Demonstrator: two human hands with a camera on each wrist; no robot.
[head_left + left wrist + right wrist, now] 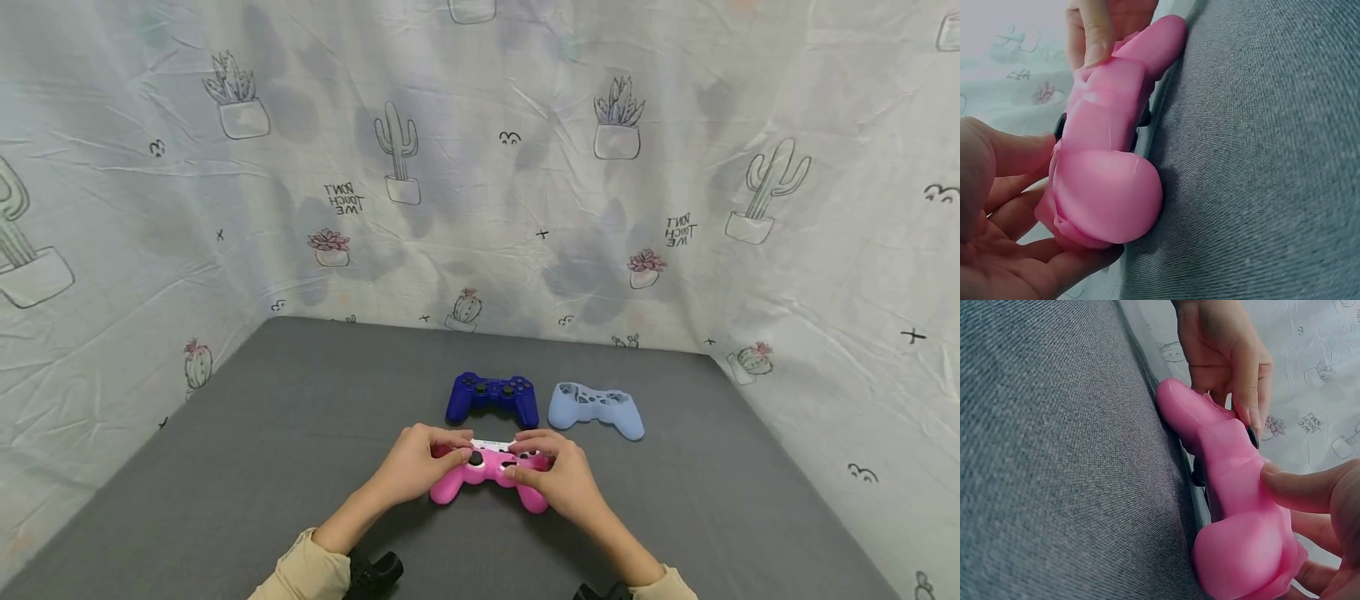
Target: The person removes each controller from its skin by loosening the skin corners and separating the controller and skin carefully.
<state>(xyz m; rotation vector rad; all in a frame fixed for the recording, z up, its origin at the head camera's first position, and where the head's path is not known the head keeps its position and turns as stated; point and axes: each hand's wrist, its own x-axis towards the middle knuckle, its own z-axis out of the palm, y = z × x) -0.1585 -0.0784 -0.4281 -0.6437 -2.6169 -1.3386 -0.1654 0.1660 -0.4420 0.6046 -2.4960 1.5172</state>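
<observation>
A white game controller (491,445) sits in a pink rubbery cover (487,473) at the front middle of the table. White still shows along its far edge. My left hand (408,468) holds the left side, thumb by the black left stick and fingers over the far edge. On the other side my right hand (568,477) pinches the cover, its thumb near the right stick. In the left wrist view the pink cover (1107,194) hides most of the controller. The right wrist view shows the cover's near side (1241,494) bunched at the edge by my fingers.
Just behind lies a dark blue game controller (492,402). To its right is a light blue cover (595,408) with cut-out holes. The grey table (300,433) is bordered by white cloth (480,208) printed with cacti at the back and both sides.
</observation>
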